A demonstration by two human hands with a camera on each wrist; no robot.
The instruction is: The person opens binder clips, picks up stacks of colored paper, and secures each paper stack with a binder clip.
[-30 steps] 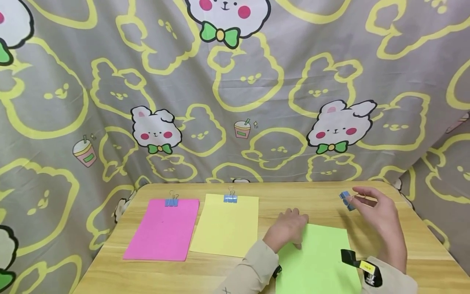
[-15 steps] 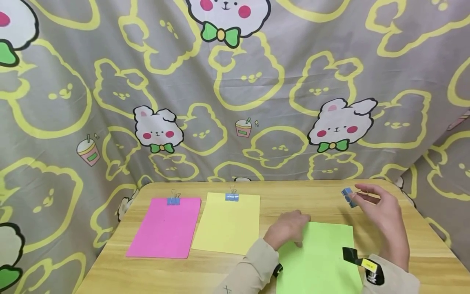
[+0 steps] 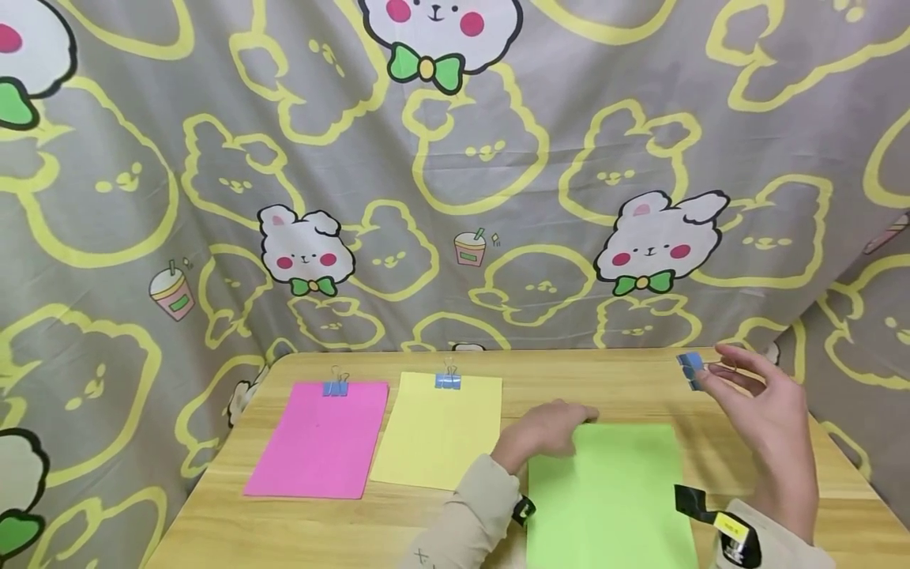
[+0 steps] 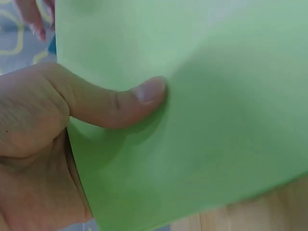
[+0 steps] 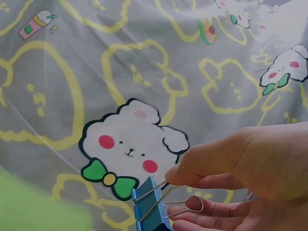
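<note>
My left hand (image 3: 543,433) grips the upper left corner of a stack of light green paper (image 3: 607,498). In the left wrist view the thumb (image 4: 120,106) lies on top of the green sheets, with the palm at their edge and the other fingers hidden behind. Up to the right, my right hand (image 3: 768,419) pinches a blue binder clip (image 3: 690,371) by its wire handles. The right wrist view shows the clip's blue body (image 5: 151,209) pointing away from the fingertips, apart from the green paper.
A pink paper stack (image 3: 316,442) and a yellow paper stack (image 3: 441,435) lie on the left, each with a blue binder clip at its top edge. The wooden table (image 3: 284,529) ends at a grey patterned curtain (image 3: 398,182).
My right hand has moved right and slightly up with the binder clip. My left hand and the green paper have shifted a little left and up; the stack's top edge looks lifted.
</note>
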